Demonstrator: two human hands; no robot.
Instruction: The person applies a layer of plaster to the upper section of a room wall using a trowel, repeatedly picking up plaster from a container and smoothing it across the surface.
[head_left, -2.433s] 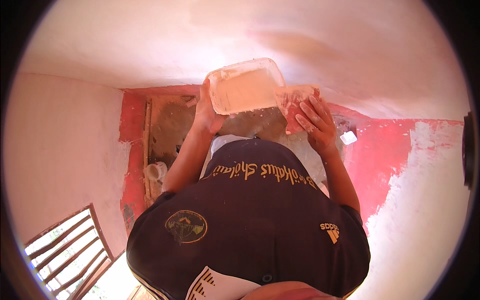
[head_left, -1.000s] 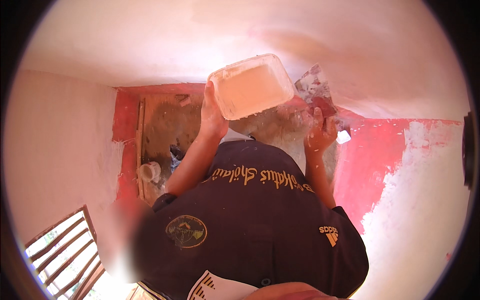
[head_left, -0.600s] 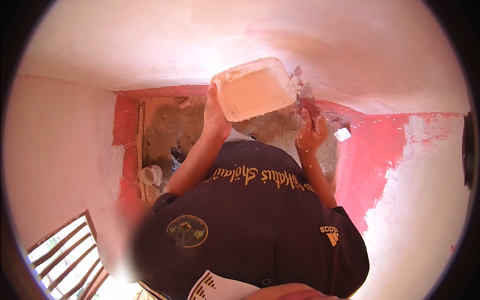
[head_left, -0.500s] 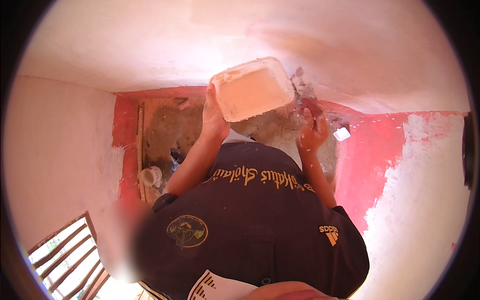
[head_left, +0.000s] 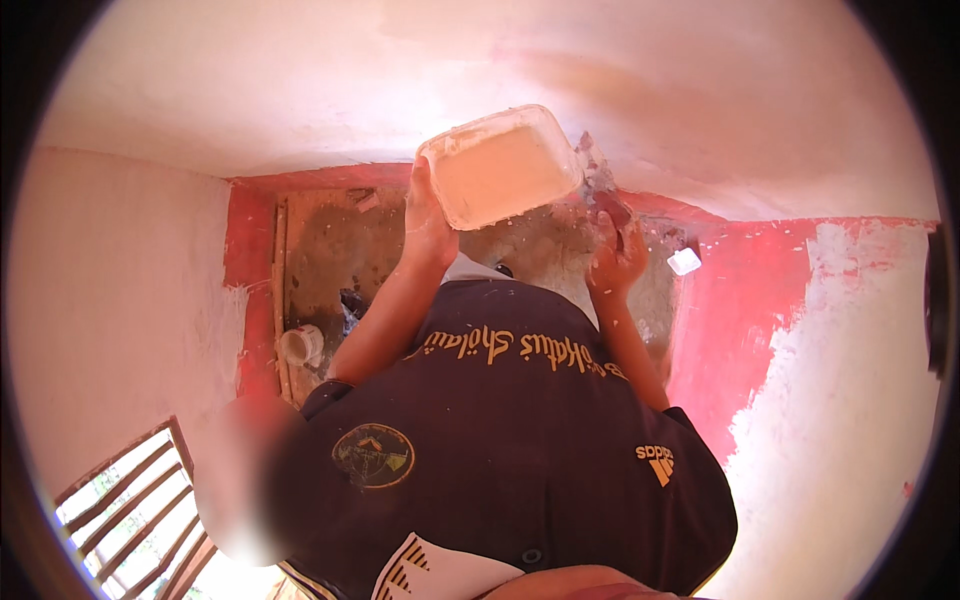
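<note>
A shallow rectangular plastic tub [head_left: 505, 165] with rounded corners and a smeared rim is held up in front of the wall. My left hand [head_left: 432, 215] grips its left side, thumb along the edge. Inside, the tub looks pale and peach-coloured; what it holds is hard to tell. My right hand [head_left: 617, 255] is closed round the dark red handle of a putty knife [head_left: 594, 165]. Pale smears coat the knife's greyish blade, which points up and slightly left, right beside the tub's right edge. Whether blade and tub touch, I cannot tell.
Ahead stands a pale wall [head_left: 330, 90] with a red band at its foot. Red paint [head_left: 745, 290] meets rough white on the right wall. On the brown floor [head_left: 330, 235] lie a white bucket [head_left: 302, 346] and a small white object [head_left: 684, 262]. A slatted window [head_left: 135, 510] is at lower left.
The tub has risen slightly and shifted a little left. My right hand and the putty knife have also moved slightly left and up, staying close to the tub's right edge.
</note>
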